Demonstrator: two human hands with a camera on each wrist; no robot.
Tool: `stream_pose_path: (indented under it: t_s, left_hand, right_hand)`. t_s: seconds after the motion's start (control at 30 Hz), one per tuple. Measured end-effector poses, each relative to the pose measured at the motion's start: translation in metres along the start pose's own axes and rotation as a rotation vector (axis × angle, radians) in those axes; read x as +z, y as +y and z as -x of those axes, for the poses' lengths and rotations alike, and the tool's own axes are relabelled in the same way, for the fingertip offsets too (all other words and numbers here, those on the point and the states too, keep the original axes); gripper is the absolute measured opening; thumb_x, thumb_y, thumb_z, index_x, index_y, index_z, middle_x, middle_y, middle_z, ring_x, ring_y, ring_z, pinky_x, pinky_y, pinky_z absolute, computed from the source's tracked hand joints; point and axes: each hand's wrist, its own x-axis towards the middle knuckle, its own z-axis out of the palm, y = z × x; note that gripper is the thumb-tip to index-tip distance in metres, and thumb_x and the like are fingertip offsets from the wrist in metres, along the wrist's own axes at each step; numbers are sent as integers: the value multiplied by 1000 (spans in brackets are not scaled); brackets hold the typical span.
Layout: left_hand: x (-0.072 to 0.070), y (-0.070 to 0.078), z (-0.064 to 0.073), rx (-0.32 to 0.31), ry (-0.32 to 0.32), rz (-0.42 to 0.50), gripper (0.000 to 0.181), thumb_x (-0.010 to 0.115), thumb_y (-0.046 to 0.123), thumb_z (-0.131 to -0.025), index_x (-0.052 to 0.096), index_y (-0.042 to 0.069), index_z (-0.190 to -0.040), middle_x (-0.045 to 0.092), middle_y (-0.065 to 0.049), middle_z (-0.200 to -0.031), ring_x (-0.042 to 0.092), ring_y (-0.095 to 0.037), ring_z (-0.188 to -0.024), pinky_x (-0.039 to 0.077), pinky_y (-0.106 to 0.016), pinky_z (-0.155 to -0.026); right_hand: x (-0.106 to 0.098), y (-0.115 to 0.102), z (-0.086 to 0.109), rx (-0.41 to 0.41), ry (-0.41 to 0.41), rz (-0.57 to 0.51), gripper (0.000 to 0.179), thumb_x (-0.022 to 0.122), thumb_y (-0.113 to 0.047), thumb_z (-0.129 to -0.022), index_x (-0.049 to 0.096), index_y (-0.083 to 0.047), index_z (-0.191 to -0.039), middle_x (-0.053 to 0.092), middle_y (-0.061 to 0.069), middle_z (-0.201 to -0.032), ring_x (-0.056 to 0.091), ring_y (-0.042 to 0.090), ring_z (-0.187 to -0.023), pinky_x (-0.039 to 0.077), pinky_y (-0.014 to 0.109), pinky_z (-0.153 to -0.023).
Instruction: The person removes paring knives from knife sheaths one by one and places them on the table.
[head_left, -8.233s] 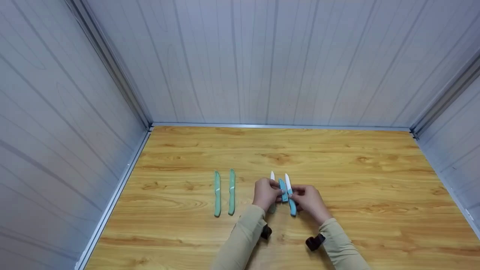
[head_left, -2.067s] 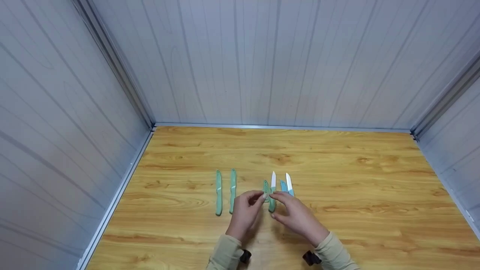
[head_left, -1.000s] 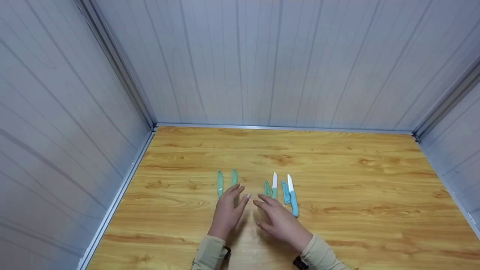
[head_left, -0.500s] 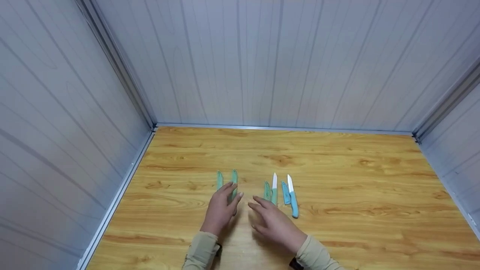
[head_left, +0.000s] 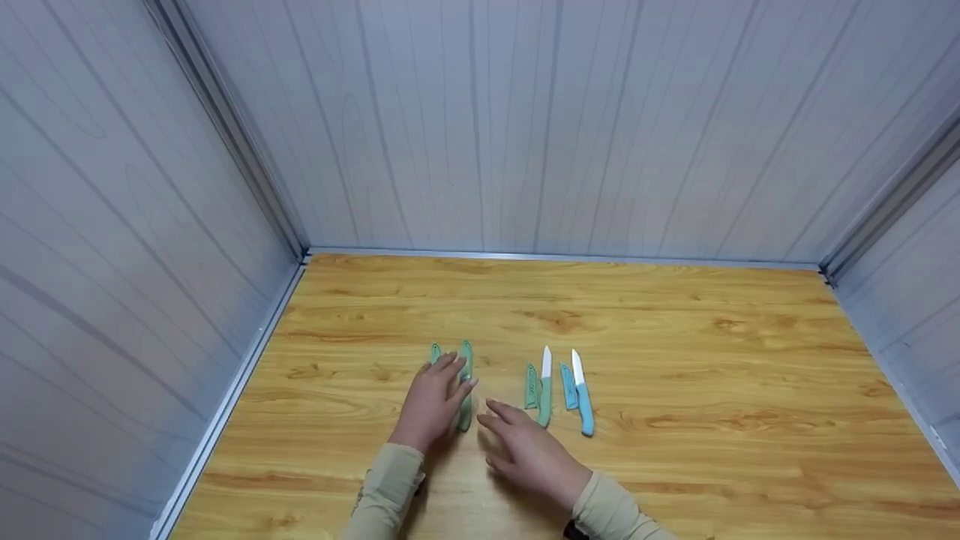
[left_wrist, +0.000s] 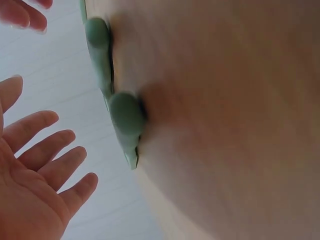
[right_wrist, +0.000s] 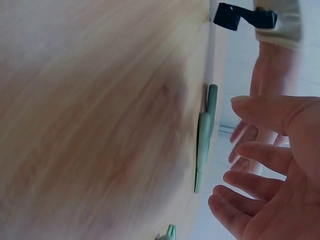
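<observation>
My left hand [head_left: 431, 401] hovers with spread fingers over two green sheathed knives on the left, hiding most of the outer knife [head_left: 436, 350]. The inner sheathed knife [head_left: 466, 412] shows beside my thumb. In the left wrist view their rounded handles [left_wrist: 127, 115] lie past the fingertips. My right hand [head_left: 532, 454] is just right of them, fingers relaxed and holding nothing. Farther right, a green paring knife [head_left: 545, 405] with a bare white blade lies beside its green sheath [head_left: 531, 386]. A blue paring knife [head_left: 585, 409] lies by its blue sheath [head_left: 569, 386].
The wood-grain table [head_left: 712, 375] is bounded by a pale back panel [head_left: 555, 127] and side panels, with a metal strip [head_left: 480, 256] along its far edge. A black wrist camera [right_wrist: 245, 16] sits at the left sleeve.
Earlier the hands held the blue knife and sheath, then the green knife and sheath; these now lie released side by side. Both hands have since moved left, the left one over the sheathed knives.
</observation>
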Motion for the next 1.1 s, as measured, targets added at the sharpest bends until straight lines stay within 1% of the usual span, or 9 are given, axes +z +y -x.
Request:
stream_pose_path:
  t_s: [0.1,0.23,0.4,0.53,0.7,0.8,0.97,1.1]
  left_hand:
    - [-2,-2,-5,43,-29,-71,50,53,39,-98,54,5,-135,47,-14,-141,39,-30,-132,23,-49,-112]
    - [-5,-5,-11,81,-78,-128,50,51,38,-99,51,6,-138,45,-15,-142,36,-31,-134,21,-49,-112]
    - [-7,-7,-18,80,-133,-151,52,49,41,-99,49,9,-140,41,-12,-146,35,-30,-135,20,-48,-113]
    - [-8,-10,-23,83,-161,-170,52,48,41,-99,48,9,-141,41,-12,-146,35,-30,-135,20,-47,-113]
    - [-8,-11,-27,123,-167,-187,51,49,38,-100,49,6,-139,43,-15,-144,37,-29,-134,20,-47,-113]
    - [-9,-12,-30,140,-185,-207,51,48,39,-100,50,5,-138,43,-16,-144,37,-29,-134,20,-48,-113]
    - [-10,-11,-36,138,-245,-241,51,47,40,-100,50,6,-138,41,-16,-145,35,-29,-135,19,-49,-113]
    - [-11,-13,-39,130,-255,-247,50,48,39,-100,50,7,-138,41,-15,-145,34,-30,-136,19,-48,-113]
  right_hand:
    - [2,-2,-3,-17,-2,9,56,67,-26,-89,49,-7,-139,38,15,-147,38,29,-133,36,43,-105]
    - [4,-2,-6,-36,-1,26,56,68,-24,-88,50,-5,-138,38,16,-146,39,30,-132,36,43,-105]
    - [4,-3,-9,-24,-30,27,55,67,-24,-89,49,-6,-138,37,15,-147,38,29,-133,35,42,-106]
    - [4,-4,-11,-24,-31,33,55,66,-25,-90,49,-7,-138,37,15,-147,38,29,-133,36,42,-106]
    - [7,-2,-15,-47,-22,59,55,67,-24,-89,50,-7,-138,38,16,-146,40,28,-131,38,41,-105]
    - [8,-1,-18,-55,-25,59,54,68,-24,-88,51,-7,-137,38,16,-146,40,29,-132,37,41,-105]
    - [12,1,-23,-54,-35,52,55,68,-24,-88,50,-7,-137,36,17,-147,37,29,-133,35,41,-106]
    - [15,1,-25,-57,-40,60,56,68,-23,-88,49,-6,-138,36,17,-147,37,29,-133,34,40,-107]
